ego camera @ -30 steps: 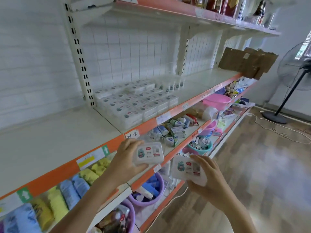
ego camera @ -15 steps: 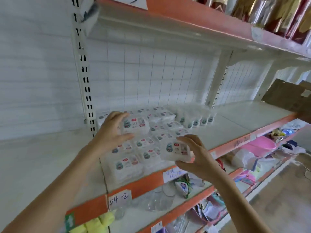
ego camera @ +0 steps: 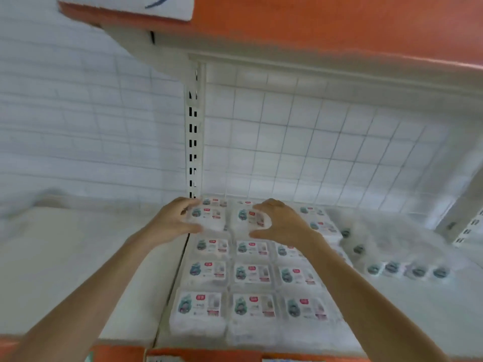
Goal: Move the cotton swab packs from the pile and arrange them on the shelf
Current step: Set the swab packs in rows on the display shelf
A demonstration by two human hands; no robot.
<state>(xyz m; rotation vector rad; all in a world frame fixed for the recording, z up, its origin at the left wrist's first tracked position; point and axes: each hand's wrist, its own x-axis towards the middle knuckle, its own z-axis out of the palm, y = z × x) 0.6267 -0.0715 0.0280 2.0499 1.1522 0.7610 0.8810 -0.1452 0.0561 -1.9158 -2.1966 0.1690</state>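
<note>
Clear cotton swab packs with teal and red labels lie in neat rows on the white shelf, three across. My left hand grips one pack at the back left of the rows, on top of other packs. My right hand grips a second pack beside it, fingers curled over its far edge and thumb at its near edge. Both packs sit level, close to the wire-grid back wall.
Small round swab tubs stand in a line right of the rows. A slotted white upright rises behind my left hand. An orange-edged upper shelf hangs low overhead. The shelf's orange front lip runs along the bottom.
Both hands have reached further back over the rows, carrying their packs to the rear of the stack. The camera has moved in closer and higher above the shelf.
</note>
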